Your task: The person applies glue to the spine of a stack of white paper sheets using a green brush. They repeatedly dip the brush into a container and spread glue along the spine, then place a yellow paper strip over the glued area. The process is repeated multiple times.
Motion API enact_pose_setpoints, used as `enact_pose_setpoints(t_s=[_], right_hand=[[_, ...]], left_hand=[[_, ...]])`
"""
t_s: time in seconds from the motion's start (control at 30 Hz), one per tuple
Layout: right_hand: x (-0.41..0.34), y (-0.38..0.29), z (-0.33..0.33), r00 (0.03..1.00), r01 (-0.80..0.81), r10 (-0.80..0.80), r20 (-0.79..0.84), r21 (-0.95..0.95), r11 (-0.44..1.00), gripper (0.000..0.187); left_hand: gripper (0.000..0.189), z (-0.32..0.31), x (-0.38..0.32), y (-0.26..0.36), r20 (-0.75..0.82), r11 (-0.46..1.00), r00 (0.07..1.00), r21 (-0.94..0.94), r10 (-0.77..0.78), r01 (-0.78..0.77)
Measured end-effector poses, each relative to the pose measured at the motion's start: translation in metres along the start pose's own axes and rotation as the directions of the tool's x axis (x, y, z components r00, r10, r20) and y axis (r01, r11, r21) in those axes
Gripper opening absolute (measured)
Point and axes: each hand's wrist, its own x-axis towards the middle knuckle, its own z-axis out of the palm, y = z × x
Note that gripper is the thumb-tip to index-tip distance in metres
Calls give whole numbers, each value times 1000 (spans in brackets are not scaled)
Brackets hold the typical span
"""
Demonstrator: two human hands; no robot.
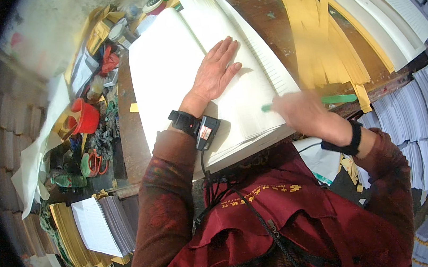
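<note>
A thick stack of large white paper sheets [162,71] lies on the wooden table in front of me, its top sheets folded or curled over along a lengthwise line. My left hand [217,70] rests flat, palm down, on the top sheet, thumb apart and nothing held. Near the stack's right front corner, my right hand [301,112] is closed around a long, flat green tool [339,99], possibly plastic. The tool's other end sticks out on the left, over the paper. This hand is blurred. Ruled lines show on a sheet [265,63] along the right side.
Yellow paper strips [314,37] lie on the brown table [263,11] to the right, beside more large white sheets [375,13]. A red plastic container [85,116] and orange-handled scissors [98,163] are at left. Paper stacks [408,113] stand at lower right.
</note>
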Motion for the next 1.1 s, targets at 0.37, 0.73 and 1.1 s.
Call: enact_pose_setpoints(t_s=[0.37, 0.73, 1.1], right_hand=[[43, 37, 24, 873, -475, 477, 98, 391, 788, 30], [-5, -19, -124, 966, 119, -258, 26, 839, 531, 25], [-18, -44, -138, 742, 35, -601, -297, 912, -408, 26]], left_hand=[[70, 0, -1, 2, -10, 996, 999, -69, -51, 50], [44, -12, 0, 4, -18, 998, 998, -32, -52, 52], [59, -27, -2, 6, -110, 994, 989, -54, -98, 92]])
